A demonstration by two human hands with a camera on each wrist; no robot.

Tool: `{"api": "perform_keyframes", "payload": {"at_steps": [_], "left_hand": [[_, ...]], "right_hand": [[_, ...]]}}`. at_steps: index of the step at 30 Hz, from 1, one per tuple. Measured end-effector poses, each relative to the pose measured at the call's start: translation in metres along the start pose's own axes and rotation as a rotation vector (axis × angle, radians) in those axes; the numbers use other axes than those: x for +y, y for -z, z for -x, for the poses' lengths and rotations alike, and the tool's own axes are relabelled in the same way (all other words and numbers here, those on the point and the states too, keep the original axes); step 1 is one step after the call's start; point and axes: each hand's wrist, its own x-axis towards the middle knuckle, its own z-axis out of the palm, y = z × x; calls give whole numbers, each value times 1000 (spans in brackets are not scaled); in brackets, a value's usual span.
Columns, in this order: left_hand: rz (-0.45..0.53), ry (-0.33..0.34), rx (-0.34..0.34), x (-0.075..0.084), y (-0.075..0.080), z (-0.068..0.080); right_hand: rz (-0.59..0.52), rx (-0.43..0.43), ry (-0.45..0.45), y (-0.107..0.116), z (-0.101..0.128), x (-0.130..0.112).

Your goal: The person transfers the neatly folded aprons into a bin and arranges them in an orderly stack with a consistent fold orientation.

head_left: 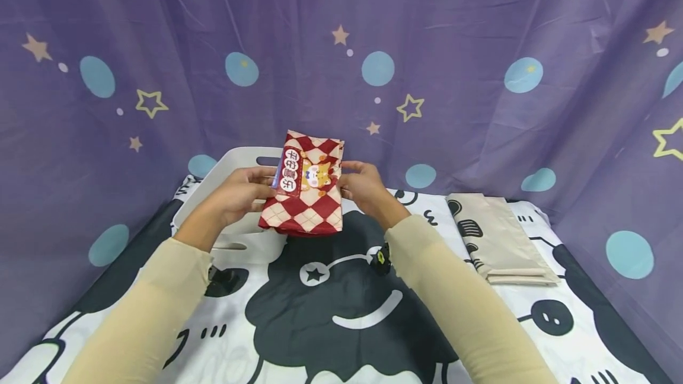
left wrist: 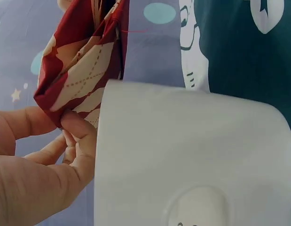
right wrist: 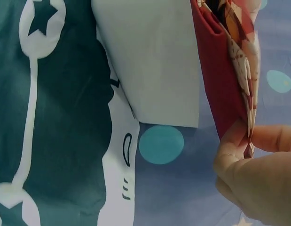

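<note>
A folded red-and-cream checked fabric bag (head_left: 304,206) with a cartoon animal and a label of white characters is held up between both hands. At its left edge, my left hand (head_left: 237,194) pinches it between thumb and fingers. My right hand (head_left: 368,191) pinches the opposite edge. Several folded layers of the fabric bag (right wrist: 220,80) show from the side in the right wrist view. Behind and below the left hand stands a white plastic basket (head_left: 213,179) with slot handles; its wall (left wrist: 183,141) fills much of the left wrist view. The basket's contents are mostly hidden.
A folded beige cloth item (head_left: 507,242) with dark prints lies on the right side of the table. A black-and-white cartoon cloth (head_left: 363,289) covers the table. A purple curtain (head_left: 320,88) with stars and dots hangs directly behind.
</note>
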Motion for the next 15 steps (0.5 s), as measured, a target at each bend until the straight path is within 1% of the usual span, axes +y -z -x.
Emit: {"api": "perform_keyframes", "payload": {"at_steps": [7,11,15], "left_hand": [[23,7,-23,-6,15,1],[45,8,-20,-6,22,1],[46,4,-20,-7,28,2]], "right_hand": [[-14,-50,31,-14,-4,7],[26,-89,35,-21,-6,9],[53,-115,29,-26,-6,9]]}}
